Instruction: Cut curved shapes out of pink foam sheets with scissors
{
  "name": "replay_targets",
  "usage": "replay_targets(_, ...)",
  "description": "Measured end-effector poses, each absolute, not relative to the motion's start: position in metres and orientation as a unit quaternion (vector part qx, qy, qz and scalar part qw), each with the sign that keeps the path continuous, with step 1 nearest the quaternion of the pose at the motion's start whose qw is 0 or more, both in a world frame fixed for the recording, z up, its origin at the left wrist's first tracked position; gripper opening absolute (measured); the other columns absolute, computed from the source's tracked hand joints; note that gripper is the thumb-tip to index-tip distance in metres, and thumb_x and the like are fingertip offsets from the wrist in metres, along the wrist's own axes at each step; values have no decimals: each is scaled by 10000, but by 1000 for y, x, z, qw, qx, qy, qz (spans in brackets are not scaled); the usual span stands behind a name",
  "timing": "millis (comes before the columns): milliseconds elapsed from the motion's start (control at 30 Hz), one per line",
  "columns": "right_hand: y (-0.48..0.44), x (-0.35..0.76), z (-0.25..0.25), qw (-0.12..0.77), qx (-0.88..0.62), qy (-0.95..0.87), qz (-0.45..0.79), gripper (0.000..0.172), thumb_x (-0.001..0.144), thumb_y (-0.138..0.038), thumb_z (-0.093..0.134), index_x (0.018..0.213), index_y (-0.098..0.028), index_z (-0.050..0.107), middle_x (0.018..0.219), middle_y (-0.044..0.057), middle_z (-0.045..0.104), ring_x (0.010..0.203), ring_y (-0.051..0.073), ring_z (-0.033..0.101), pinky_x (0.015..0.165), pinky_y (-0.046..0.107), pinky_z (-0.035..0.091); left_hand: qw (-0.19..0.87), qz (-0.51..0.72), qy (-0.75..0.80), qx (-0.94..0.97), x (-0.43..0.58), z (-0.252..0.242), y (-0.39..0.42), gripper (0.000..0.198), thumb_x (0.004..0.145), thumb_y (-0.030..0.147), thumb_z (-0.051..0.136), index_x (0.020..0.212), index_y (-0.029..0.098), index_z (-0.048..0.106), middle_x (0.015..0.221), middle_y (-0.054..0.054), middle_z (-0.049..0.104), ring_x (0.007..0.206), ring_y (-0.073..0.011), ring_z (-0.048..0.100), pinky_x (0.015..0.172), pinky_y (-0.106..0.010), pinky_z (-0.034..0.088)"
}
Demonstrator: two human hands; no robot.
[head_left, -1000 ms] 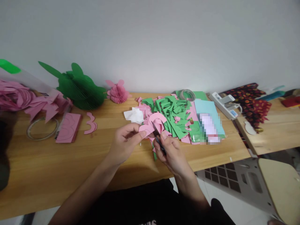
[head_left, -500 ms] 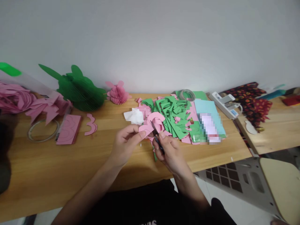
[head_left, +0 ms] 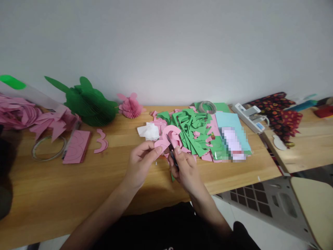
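2 hands sit close together above the table (head_left: 109,187), the left hand (head_left: 140,158) pinching a curved pink paper piece (head_left: 160,142) between thumb and fingers, the right hand (head_left: 185,167) gripping scissors (head_left: 170,147). The paper piece lies between and just beyond them, arching away and rightward from the nearer left hand, while the scissors slant away and leftward into its curve.

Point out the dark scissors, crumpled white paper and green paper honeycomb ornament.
Dark scissors (head_left: 170,147): head view, base of the blades.
Crumpled white paper (head_left: 148,131): head view, its middle.
Green paper honeycomb ornament (head_left: 94,107): head view, pleated body.
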State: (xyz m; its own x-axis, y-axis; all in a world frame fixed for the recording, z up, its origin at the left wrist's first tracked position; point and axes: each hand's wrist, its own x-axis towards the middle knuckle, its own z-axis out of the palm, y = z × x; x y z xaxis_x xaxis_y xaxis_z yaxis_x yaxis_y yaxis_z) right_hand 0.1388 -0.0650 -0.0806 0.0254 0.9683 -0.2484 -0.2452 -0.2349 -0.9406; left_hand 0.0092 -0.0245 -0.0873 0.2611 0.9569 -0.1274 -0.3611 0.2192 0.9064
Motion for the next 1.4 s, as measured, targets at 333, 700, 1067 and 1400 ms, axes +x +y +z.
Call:
replay_targets(333,-62,136,-69,485,-533,-396,570,544,894,-679,422,617,-214,473,422,-76,316,365,87,255,363,242,190,684,478,396,382,11,-92,-22,152,805,279,689,688,180,684,704,-2,676,707,-142,579,699,-261,450)
replay_targets(700,-64,148,-85,507,-507,-358,598,552,885,-691,426,668,-196,539,388,-91,304,313,69,197,321,212,133,666,479,396,411,6,-79,-14,135,790,266,689,672,203,705,647,-6,701,632,-147,638,670,-267,500)
replay_targets(1067,-58,157,-70,475,-484,-403,615,548,876,-670,475,640,-184,568,355,-94,319,293,60,177,319,226,155,716,432,366,409,4,-67,-19,166,804,253,660,658,175,671,598,-3,648,553,-125,576,561,-248,455)
replay_targets(1400,-63,161,-72,412,-450,-401,684,557,886,-668,452,630,-182,544,340,-106,306,259,51,161,282,208,129,681,328,342,558,-5,-56,-14,255,794,238,606,548,196,658,545,-18,619,533,-157,548,532,-256,422)
